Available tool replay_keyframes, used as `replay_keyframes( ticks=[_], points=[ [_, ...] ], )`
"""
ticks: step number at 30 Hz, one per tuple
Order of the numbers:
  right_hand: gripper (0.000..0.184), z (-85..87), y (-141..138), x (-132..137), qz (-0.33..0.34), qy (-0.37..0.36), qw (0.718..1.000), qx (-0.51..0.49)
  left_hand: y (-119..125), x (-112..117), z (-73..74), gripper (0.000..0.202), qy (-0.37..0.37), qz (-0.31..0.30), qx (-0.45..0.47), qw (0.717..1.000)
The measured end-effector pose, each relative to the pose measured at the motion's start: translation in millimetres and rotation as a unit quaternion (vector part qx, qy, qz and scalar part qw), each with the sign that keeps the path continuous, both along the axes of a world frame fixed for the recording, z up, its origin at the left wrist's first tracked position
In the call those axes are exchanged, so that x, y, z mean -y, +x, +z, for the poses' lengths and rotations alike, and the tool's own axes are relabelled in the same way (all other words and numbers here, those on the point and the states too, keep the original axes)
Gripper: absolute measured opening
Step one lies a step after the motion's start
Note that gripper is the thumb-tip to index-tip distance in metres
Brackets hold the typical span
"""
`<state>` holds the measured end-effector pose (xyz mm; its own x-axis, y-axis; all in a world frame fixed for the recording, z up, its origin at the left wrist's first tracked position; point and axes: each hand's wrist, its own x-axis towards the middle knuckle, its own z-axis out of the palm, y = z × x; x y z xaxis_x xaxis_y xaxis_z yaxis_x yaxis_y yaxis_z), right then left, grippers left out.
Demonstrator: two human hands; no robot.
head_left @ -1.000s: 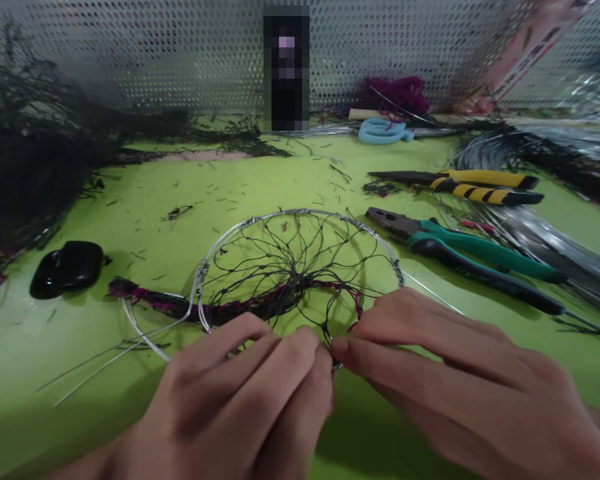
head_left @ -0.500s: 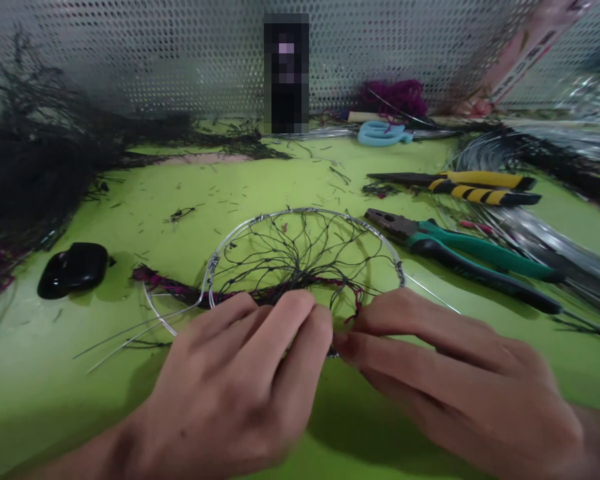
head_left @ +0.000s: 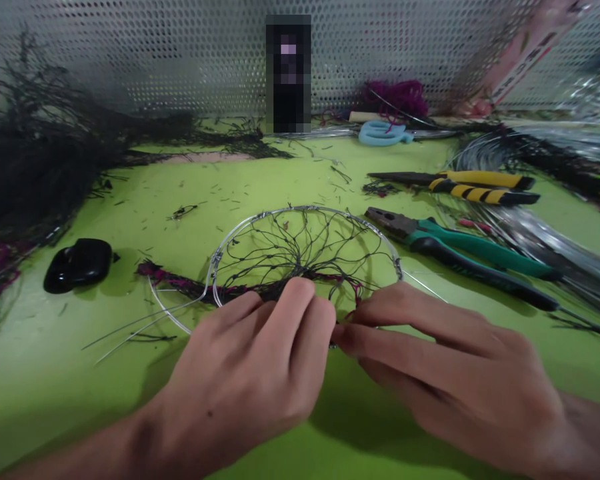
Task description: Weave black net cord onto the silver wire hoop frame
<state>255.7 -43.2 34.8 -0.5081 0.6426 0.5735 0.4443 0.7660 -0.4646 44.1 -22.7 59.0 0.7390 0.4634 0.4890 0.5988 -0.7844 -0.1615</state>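
Note:
A round silver wire hoop (head_left: 307,207) lies before me, strung inside with a dark knotted cord net (head_left: 300,250). My left hand (head_left: 255,360) is closed at the hoop's near edge, thumb and fingertips hidden behind the knuckles. Beside it, my right hand (head_left: 445,373) pinches at the same near rim, its fingertips almost meeting the left ones. What exactly lies between the right fingertips is too small to make out. A bundle of black and magenta cord (head_left: 180,285) crosses the hoop and sticks out to the left, near loose wire ends (head_left: 123,347).
Green-handled pliers (head_left: 460,257) and yellow-and-black long-nose pliers (head_left: 455,183) lie at right, next to coiled silver wire (head_left: 545,247). A black glossy case (head_left: 79,265) sits at left, before a heap of black strands (head_left: 35,160). Blue-handled scissors (head_left: 384,133) and magenta yarn (head_left: 400,98) lie behind.
Both hands keep hold at the hoop's near edge with only slight finger movement. The whole view has shifted a little; the tools lie as before.

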Motion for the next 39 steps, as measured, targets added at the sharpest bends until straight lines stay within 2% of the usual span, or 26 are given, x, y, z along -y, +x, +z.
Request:
replay_keyframes(
  ticks=[10,16,23,27,30,35,39],
  points=[
    [0.026,4.6,-6.5,3.1,-0.008,-0.014,0.996,0.086,-0.7,2.9,-5.5,0.026,0.019,-0.005,-0.005,1.000],
    [0.023,5.8,-10.0,7.7,-0.057,-0.047,0.991,0.114,-1.3,-2.0,-7.0,0.019,0.052,-0.025,-0.004,0.998],
    [0.013,7.3,-9.0,6.3,-0.071,-0.073,0.992,0.080,-2.2,-2.9,-9.2,0.013,0.039,-0.011,-0.015,0.999],
    [0.008,9.5,-11.7,4.2,-0.064,-0.127,0.989,0.048,-0.1,-1.3,-10.3,0.020,0.033,-0.012,-0.024,0.999],
    [0.013,11.1,-13.9,1.6,-0.042,-0.165,0.985,0.015,1.3,0.4,-11.5,0.023,0.029,-0.001,-0.020,0.999],
    [0.017,12.1,-15.1,-1.7,-0.042,-0.164,0.985,0.019,1.4,0.4,-12.4,0.021,0.029,0.000,-0.030,0.999],
    [0.011,7.4,-10.1,-3.4,-0.017,-0.122,0.991,0.053,-2.4,-0.9,-11.9,0.019,-0.034,0.001,-0.045,0.998]
  ],
)
